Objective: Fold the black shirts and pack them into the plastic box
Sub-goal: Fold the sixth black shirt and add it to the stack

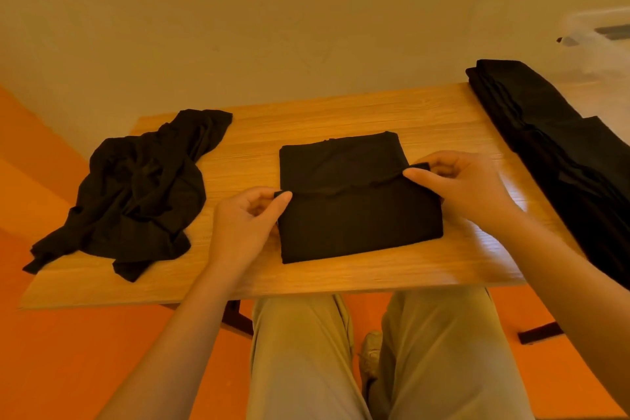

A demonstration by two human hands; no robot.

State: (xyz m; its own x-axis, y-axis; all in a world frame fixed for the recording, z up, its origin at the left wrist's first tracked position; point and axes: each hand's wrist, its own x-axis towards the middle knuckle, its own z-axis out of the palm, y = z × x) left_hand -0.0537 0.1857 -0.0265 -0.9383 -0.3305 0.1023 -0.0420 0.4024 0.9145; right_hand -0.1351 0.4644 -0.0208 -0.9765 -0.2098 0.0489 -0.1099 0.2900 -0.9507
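Head view | shirt [358, 215] mid-tabletop [341, 112], half folded | left hand [243, 222] pinches its left fold corner | right hand [467, 184] pinches the right corner | crumpled shirts [136, 187] at left | folded stack [545, 133] at right edge | box [600, 41] blurred, far right

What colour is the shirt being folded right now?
Plain black shirt, no pattern visible; the head view shows it.

A wooden table [341, 109] stands against a cream wall [272, 10] on orange floor [68, 351].
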